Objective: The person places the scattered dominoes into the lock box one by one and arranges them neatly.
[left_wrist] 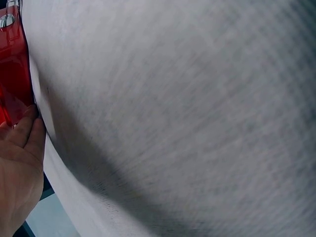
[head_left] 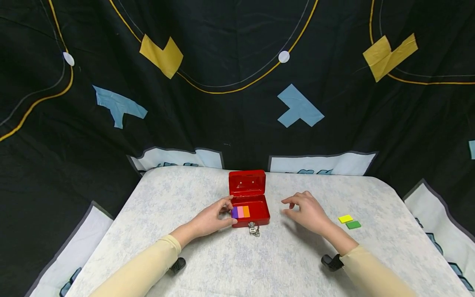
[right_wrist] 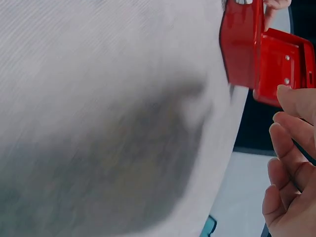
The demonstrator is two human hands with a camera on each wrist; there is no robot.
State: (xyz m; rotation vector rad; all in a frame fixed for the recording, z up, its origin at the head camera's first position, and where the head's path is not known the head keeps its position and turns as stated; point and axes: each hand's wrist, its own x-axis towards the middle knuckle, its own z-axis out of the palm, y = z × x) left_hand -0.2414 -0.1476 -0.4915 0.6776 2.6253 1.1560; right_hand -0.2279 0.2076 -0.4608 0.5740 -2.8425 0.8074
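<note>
A small red cash box [head_left: 256,222] stands on the table with its lid [head_left: 247,183] raised. Inside, along the left, lie a purple tile [head_left: 234,213], a pink tile [head_left: 241,212] and an orange tile [head_left: 246,211] side by side. My left hand [head_left: 212,217] holds the box by its left side, thumb at the front corner and index finger near the hinge. A silver padlock [head_left: 252,227] hangs at the front. To the right of the box my right hand [head_left: 307,211] hovers above the table, fingers loosely bent, holding nothing.
Right of my right forearm, a yellow tile [head_left: 345,219] and a green tile [head_left: 353,225] lie on the pale patterned tablecloth [head_left: 222,264]. A black curtain [head_left: 237,128] hangs behind the table.
</note>
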